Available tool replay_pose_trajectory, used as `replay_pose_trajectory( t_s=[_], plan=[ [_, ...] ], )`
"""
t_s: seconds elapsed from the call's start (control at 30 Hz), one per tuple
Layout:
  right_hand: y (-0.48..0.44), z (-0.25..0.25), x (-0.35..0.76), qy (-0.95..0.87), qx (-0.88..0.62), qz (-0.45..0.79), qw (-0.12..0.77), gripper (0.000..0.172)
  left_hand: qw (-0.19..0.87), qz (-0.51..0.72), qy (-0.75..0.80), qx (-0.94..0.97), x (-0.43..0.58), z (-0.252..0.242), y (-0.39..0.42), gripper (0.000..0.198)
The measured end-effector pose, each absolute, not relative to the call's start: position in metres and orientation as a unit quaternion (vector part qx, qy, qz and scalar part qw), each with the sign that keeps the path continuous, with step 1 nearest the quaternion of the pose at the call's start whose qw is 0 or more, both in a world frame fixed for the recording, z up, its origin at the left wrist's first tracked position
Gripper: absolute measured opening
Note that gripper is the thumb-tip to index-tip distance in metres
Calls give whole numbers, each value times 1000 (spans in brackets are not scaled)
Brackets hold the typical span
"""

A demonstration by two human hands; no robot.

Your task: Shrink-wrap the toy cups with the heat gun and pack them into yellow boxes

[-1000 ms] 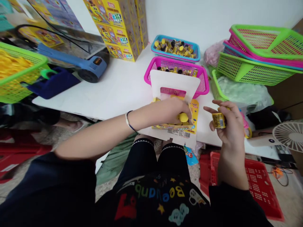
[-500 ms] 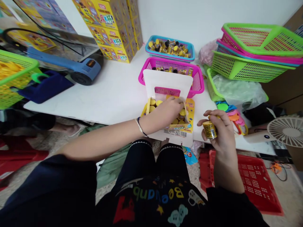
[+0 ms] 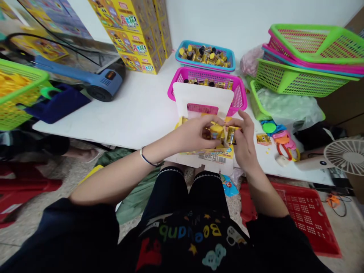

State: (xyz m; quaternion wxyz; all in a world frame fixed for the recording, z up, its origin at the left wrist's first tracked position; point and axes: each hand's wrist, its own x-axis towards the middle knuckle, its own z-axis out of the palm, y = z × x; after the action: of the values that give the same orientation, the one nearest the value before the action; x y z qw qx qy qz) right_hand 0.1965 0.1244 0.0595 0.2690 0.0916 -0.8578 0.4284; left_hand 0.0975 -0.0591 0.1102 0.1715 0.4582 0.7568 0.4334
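An open yellow box (image 3: 209, 151) with a raised white lid (image 3: 203, 93) lies at the front of the table, small yellow-capped jars inside it. Over the box, my left hand (image 3: 203, 132) is closed on a yellow-capped jar (image 3: 216, 131). Just to its right, my right hand (image 3: 244, 142) pinches another small gold-labelled jar (image 3: 231, 135) at the box's right edge. The fingers of both hands nearly meet. My left hand covers much of the box's inside.
Behind the lid are a pink basket (image 3: 243, 99) and a blue basket (image 3: 205, 66) of jars. Yellow boxes (image 3: 136, 45) are stacked at back left. Green baskets (image 3: 301, 77), colored scissors (image 3: 284, 146) and a fan (image 3: 345, 156) stand right. A blue tool (image 3: 106, 81) lies left.
My right hand has moved left with its jar, from beside the table's front edge to the box. My left hand has lifted slightly and now shows a jar in its fingers.
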Motion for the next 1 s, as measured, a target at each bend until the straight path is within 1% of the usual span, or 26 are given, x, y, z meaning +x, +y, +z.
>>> replay_pose_trajectory(
  t_s=[0.07,0.13,0.17,0.23,0.3,0.33,0.37,0.43,0.53,0.63,0.77,0.87,0.93,1.0],
  plan=[
    [133,64,194,-852,111,454,236,49,176,376,781,467,91,108,-63,34],
    [140,67,194,-859,131,448,209,41,171,317,801,477,86,105,-63,28],
    [143,68,195,-868,133,433,202,37,163,298,810,478,85,103,-62,30],
    [147,68,197,-884,126,403,203,32,148,278,822,474,83,98,-59,41],
    [149,67,198,-896,127,376,199,27,143,280,825,470,83,93,-55,51],
    [149,67,199,-902,135,361,195,24,142,287,822,471,83,91,-53,54],
    [150,66,199,-906,148,345,197,21,140,294,818,474,84,90,-53,53],
    [151,66,198,-908,174,310,220,15,130,301,813,481,85,89,-53,46],
    [154,68,197,-907,202,270,251,14,116,302,811,488,88,90,-54,35],
    [158,69,195,-917,216,237,235,16,120,291,803,506,91,93,-55,28],
    [161,68,191,-921,232,209,235,16,127,246,809,518,95,97,-60,14],
    [163,67,188,-921,239,214,220,19,98,256,799,535,100,96,-66,15],
    [163,68,189,-926,247,209,192,22,57,256,786,559,105,94,-70,19],
    [165,72,191,-930,261,205,159,19,5,235,776,586,109,91,-78,25]
  ],
)
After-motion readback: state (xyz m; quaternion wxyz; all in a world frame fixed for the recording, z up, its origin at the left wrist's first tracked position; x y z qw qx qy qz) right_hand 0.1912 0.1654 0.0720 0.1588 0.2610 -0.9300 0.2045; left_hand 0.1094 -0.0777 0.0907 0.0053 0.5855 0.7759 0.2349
